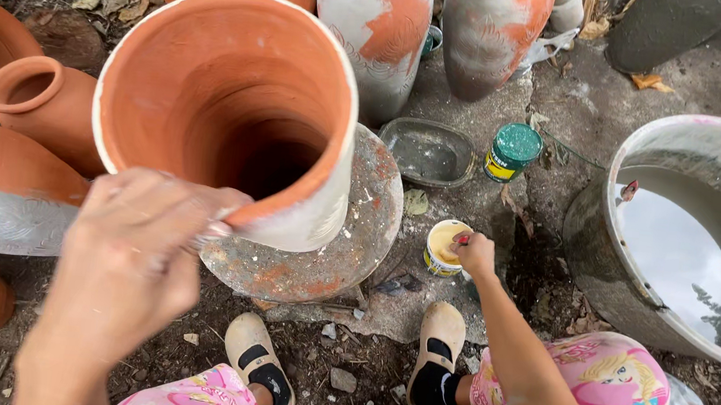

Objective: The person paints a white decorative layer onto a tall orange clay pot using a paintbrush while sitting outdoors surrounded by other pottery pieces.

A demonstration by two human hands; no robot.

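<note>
A tall terracotta vase (229,102) with a whitish outer coat stands on a round, paint-spattered turntable (358,229). My left hand (140,247) grips the near rim of the vase, thumb side inward. My right hand (474,254) reaches down to a small open can of yellowish paint (441,247) on the ground to the right of the turntable. Its fingers are pinched on a small red-handled brush (461,237), whose tip is over the can.
Plain terracotta pots (44,106) crowd the left; part-painted vases (377,28) stand behind. A grey tray (429,152) and a green-lidded can (513,151) lie beyond the paint. A big basin of water (692,234) fills the right. My feet in beige shoes (439,342) rest on gravel.
</note>
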